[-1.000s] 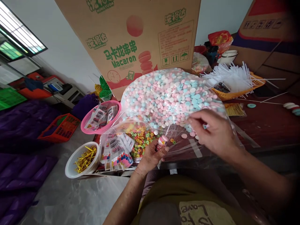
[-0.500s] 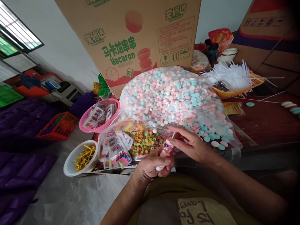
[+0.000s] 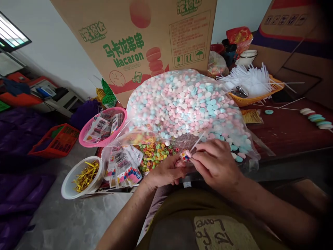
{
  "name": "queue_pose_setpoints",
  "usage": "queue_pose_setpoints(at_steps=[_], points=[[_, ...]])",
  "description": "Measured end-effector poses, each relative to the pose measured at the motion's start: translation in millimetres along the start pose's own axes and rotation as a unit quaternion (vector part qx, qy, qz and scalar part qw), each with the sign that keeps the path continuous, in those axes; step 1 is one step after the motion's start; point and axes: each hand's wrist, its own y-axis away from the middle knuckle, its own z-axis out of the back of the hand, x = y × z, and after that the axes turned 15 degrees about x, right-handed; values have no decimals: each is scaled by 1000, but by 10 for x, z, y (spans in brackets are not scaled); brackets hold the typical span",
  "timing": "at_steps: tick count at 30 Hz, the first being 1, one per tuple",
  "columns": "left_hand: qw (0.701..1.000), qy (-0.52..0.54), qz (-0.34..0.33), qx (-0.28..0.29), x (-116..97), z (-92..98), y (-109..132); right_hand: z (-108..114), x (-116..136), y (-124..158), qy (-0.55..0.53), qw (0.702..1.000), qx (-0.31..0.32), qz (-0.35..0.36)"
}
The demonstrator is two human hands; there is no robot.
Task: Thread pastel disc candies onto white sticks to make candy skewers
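Note:
A candy skewer (image 3: 185, 155) in a clear printed wrapper is wrapped in the fingers of my left hand (image 3: 166, 172); most of its length is hidden by them. Its white stick (image 3: 197, 141) points up and to the right. Thumb and fingers of my right hand (image 3: 218, 163) are pinched together at the stick end of the wrapper; what lies between those fingertips is too small to tell. Just beyond both hands are a bag of colourful ring candies (image 3: 156, 152) and a large clear bag of pink, white and blue candy discs (image 3: 179, 104).
Printed wrappers (image 3: 125, 166) and a white bowl (image 3: 68, 178) of gold twist ties lie left. Behind them stands a pink basket (image 3: 82, 137) of packets. A yellow basket (image 3: 244, 100) of white sticks, a candy skewer (image 3: 316, 119) and a cardboard box (image 3: 161, 34) stand farther back.
My right hand has turned and closed in on the wrapper's stick end. The skewer has tilted, its stick now showing longer to the upper right. The view has shifted slightly.

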Motion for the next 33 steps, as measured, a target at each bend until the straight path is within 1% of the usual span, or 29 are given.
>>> queue_pose_setpoints(at_steps=[1, 3, 4, 6, 8, 9, 11, 13, 15, 17, 19, 20, 21, 22, 23, 25, 26, 27, 28, 29, 30, 31, 32, 33], points=[[998, -17, -29, -43, 1, -48, -13, -98, 24, 17, -13, 1000, -2, -21], [986, -62, -87, -128, 20, -135, -37, -272, 28, 50, -47, 997, -22, -50], [977, -84, -107, -166, 37, -170, -49, -337, 16, 62, -71, 995, -30, -55], [959, -110, -124, -232, 81, -222, -76, -416, -9, 69, -124, 989, -38, -66], [948, -110, -118, -275, 122, -255, -104, -447, -14, 57, -161, 984, -27, -68], [945, -109, -111, -289, 137, -265, -115, -453, -8, 48, -160, 985, -22, -64], [942, -104, -95, -304, 147, -277, -126, -459, 9, 31, -119, 992, -19, -46], [947, -85, -92, -296, 136, -272, -118, -462, 6, 25, -70, 997, -17, -27], [957, -71, -103, -260, 121, -240, -92, -454, -42, 32, -71, 997, -15, -26], [966, -84, -108, -218, 122, -183, -62, -421, -134, 50, -131, 989, -6, -72], [971, -114, -97, -188, 144, -118, -40, -347, -237, 70, -207, 967, 4, -149], [973, -120, -91, -175, 156, -90, -34, -295, -281, 77, -235, 955, 8, -178], [977, -114, -84, -159, 166, -68, -32, -234, -314, 79, -248, 950, 10, -188], [983, -98, -72, -138, 168, -52, -31, -168, -337, 75, -239, 955, 1, -176], [989, -74, -55, -112, 159, -39, -29, -103, -351, 66, -208, 967, -16, -146], [998, -27, -12, -58, 105, -11, -13, 2, -369, 39, -99, 993, -33, -58], [999, -14, 10, -30, 61, 15, 3, 28, -380, 27, -43, 999, -18, -15], [1000, -9, 26, -1, 12, 54, 25, 31, -396, 20, -2, 1000, 17, 23], [999, -6, 32, 23, -38, 108, 52, 10, -414, 20, 16, 996, 67, 49], [999, 2, 26, 36, -82, 175, 82, -31, -432, 29, 7, 991, 121, 59], [999, 21, 8, 37, -114, 250, 111, -88, -445, 46, -25, 985, 164, 55], [998, 55, -29, 21, -130, 326, 136, -151, -447, 67, -74, 978, 192, 35], [991, 101, -83, -9, -127, 394, 151, -215, -433, 90, -137, 969, 207, 3], [976, 152, -147, -47, -108, 445, 154, -274, -402, 111, -210, 953, 214, -38]])
